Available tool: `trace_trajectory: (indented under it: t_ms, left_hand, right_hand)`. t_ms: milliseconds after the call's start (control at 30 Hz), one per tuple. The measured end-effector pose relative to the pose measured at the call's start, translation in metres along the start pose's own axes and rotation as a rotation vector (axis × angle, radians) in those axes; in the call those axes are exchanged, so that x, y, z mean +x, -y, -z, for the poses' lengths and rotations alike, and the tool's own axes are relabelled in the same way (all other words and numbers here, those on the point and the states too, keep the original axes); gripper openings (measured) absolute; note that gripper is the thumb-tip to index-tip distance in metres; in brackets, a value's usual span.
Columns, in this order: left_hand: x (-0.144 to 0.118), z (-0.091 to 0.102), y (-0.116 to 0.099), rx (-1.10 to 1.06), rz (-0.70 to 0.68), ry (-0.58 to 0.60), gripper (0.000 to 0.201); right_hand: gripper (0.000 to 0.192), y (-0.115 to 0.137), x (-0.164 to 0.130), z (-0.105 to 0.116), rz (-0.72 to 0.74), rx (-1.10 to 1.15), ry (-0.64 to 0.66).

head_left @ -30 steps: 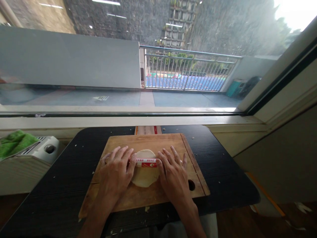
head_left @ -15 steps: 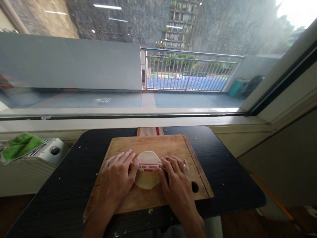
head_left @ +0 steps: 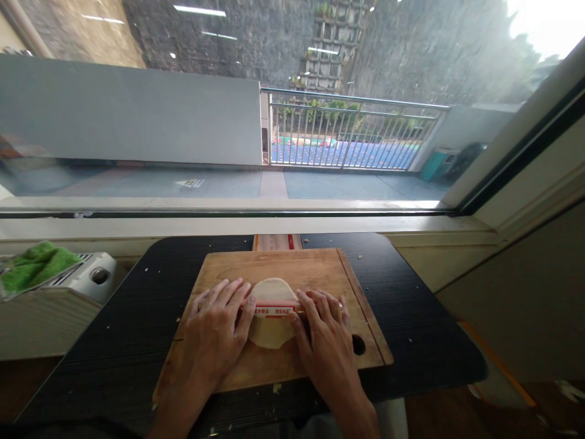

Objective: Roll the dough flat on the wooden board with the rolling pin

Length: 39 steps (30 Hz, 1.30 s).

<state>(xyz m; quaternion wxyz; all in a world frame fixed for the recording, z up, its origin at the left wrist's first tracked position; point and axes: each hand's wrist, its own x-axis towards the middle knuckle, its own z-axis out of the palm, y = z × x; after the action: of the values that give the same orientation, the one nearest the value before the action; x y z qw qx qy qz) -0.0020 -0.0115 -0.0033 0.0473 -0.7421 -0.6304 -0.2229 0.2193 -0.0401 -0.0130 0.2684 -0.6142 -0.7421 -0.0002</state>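
Note:
A small rolling pin (head_left: 275, 310) with a red-and-white printed label lies across a flat round of dough (head_left: 272, 336). My left hand (head_left: 219, 320) covers the pin's left end, with the fingers laid over it and the thumb near the label. Over the right end is my right hand (head_left: 323, 323), its fingers bent down on the pin. The dough shows above and below the pin, on a wooden cutting board (head_left: 274, 265). Both ends of the pin are largely hidden under my palms and fingers.
The board lies on a black table (head_left: 420, 329) dotted with crumbs. A printed flat item (head_left: 277, 242) sticks out behind the board. At left, a green cloth (head_left: 39, 265) rests on a white appliance (head_left: 94, 271). A window with its sill (head_left: 228, 227) borders the far side.
The rolling pin has turned slightly, so the label's print faces differently. Both hands remain on its ends, almost in the same place.

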Motion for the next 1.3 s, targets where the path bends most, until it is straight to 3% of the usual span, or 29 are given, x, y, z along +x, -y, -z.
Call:
trace_trajectory:
  t_ms: [267,733,1000,1300]
  left_hand:
    - [0.001,-0.002,-0.002,0.028,0.017,0.002,0.048]
    - [0.004,-0.003,-0.004,0.019,0.016,0.015,0.046]
    - [0.001,0.002,-0.009,0.01,0.007,0.031,0.044]
    - [-0.021,0.01,-0.006,0.011,-0.062,0.02,0.049]
  right_hand:
    - [0.038,-0.001,0.014,0.002,-0.037,0.012,0.076]
    - [0.039,0.002,0.033,-0.001,-0.101,0.018,0.077]
    - [0.038,0.001,0.019,-0.001,-0.057,0.021,0.023]
    - [0.037,0.005,-0.007,0.005,-0.042,0.019,-0.026]
